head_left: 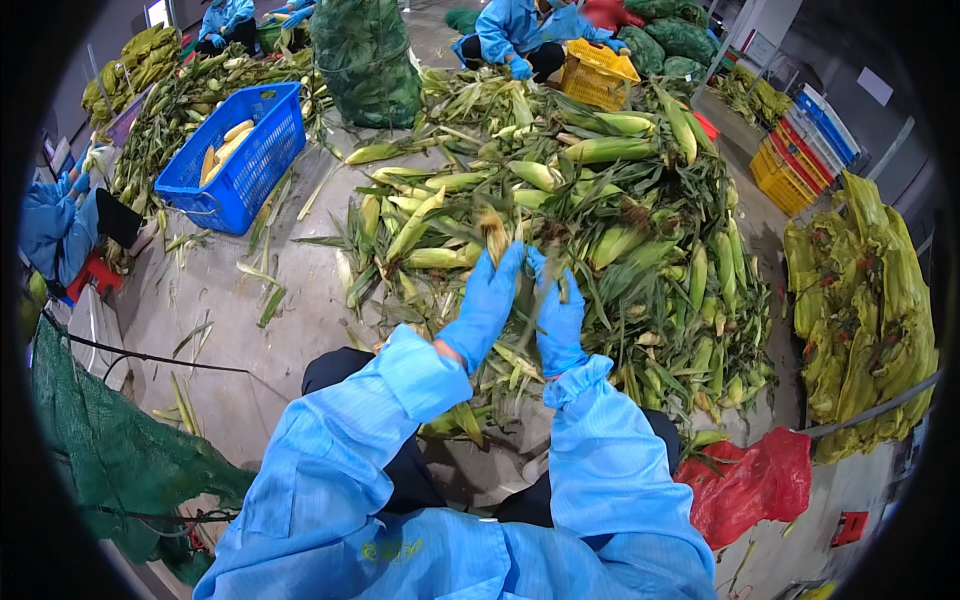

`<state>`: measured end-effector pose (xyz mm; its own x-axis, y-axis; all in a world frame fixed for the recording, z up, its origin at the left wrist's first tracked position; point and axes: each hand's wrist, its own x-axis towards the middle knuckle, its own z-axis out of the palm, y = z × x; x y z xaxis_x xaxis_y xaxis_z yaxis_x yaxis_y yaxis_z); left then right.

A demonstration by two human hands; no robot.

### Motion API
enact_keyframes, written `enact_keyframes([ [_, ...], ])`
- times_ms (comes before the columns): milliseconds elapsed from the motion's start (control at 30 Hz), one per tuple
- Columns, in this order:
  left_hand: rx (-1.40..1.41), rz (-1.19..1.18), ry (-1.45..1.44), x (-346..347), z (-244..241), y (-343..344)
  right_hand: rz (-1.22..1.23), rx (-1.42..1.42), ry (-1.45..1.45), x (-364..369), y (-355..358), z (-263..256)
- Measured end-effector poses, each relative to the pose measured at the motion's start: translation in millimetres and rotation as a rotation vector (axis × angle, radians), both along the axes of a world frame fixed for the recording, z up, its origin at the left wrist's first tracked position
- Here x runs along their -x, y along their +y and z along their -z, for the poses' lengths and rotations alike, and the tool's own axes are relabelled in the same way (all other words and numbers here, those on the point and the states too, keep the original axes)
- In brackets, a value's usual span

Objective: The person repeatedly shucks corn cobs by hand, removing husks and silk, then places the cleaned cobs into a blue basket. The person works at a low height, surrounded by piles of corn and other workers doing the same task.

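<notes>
Both my hands wear blue gloves and are raised close together over a big heap of corn ears in green husks (615, 150). My left hand (487, 300) is closed around an ear of corn (496, 238), whose silky, brownish tip points away from me. Just to its right, my right hand (559, 307) has its fingers curled at some green husk leaves (546, 289), which are blurred; whether it grips them is hard to tell. Loose husk strips lie on the floor below my hands.
A blue plastic crate (232, 161) with several husked ears stands at left. Beyond the heap are a full green mesh sack (367, 67) and a yellow crate (596, 75) beside a seated co-worker (517, 34). Another co-worker (56, 225) sits far left. A red sack (750, 484) lies at lower right.
</notes>
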<state>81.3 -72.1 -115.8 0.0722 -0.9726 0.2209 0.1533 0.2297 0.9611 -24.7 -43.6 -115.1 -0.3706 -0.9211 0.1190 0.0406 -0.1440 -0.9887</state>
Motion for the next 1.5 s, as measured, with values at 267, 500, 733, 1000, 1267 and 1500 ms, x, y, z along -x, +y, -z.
enact_keyframes([
  [267, -0.697, 0.046, 0.649, -3.1, -43.7, -17.2, -0.311, 0.035, -0.510, -13.2, 33.7, -70.0],
  [500, -0.332, -0.405, 0.677, -154.2, 62.2, -103.7, -0.627, 0.052, -0.436, 11.1, 106.8, -93.5],
  [733, -0.103, -0.559, 0.444, -171.8, -7.0, -114.4, -0.073, -0.226, -0.398, 127.4, 94.2, -64.4],
  [1000, -0.319, 0.319, 0.254, -24.4, -43.0, -40.3, -0.363, -0.748, 1.561, 103.5, 57.4, -15.6],
  [1267, -0.089, 0.294, -0.419, -8.4, -53.8, -0.8, -0.626, -0.261, 0.106, 28.2, 38.9, -12.4],
  [1500, 0.032, -0.208, 0.148, -96.4, -70.5, -26.7, -0.817, -0.122, 0.923, 4.8, 50.6, 124.7],
])
